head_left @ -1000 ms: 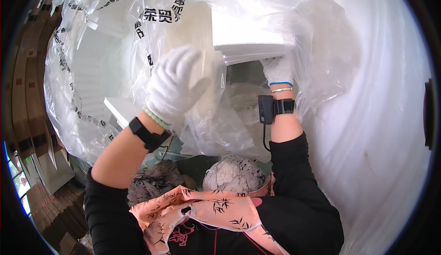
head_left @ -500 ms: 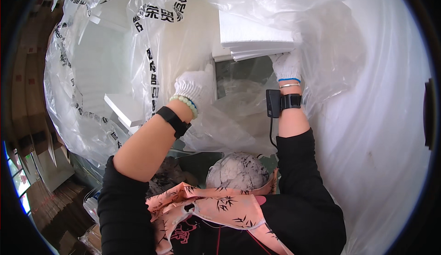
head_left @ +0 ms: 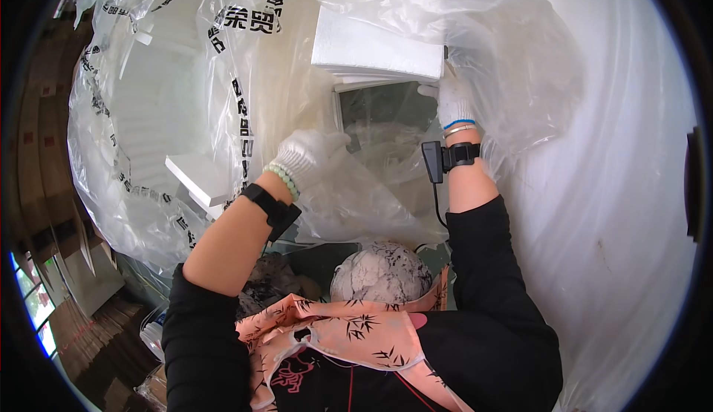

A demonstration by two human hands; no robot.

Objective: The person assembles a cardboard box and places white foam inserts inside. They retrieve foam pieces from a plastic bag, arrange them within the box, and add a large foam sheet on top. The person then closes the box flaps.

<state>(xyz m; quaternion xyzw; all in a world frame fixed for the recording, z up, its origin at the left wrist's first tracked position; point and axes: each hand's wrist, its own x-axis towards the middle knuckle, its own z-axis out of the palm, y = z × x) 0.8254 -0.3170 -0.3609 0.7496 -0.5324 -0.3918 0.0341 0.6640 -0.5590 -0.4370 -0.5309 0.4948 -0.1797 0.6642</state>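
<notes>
A stack of white foam-like boards (head_left: 379, 47) lies inside a large clear plastic bag (head_left: 364, 208). My right hand (head_left: 454, 102), in a white knit glove, is at the right end of the stack. Its thumb points left below the boards, apart from the fingers, which reach up along the end and are partly hidden by film. Nearer to me and left, my gloved left hand (head_left: 312, 152) is closed, its fingers bunched on the bag's film by the opening.
Another clear bag (head_left: 160, 108) with dark printing stands at the left, with a white board (head_left: 199, 180) in it. Translucent sheeting (head_left: 616, 211) hangs on the right. Stacked cardboard (head_left: 93, 338) is at the lower left. My knee (head_left: 382, 272) is just below the bag.
The board stack has shifted left and turned slightly, evening out its lower edges. My right hand has moved a little left with it. My left hand has come down and left, its fingers now closed.
</notes>
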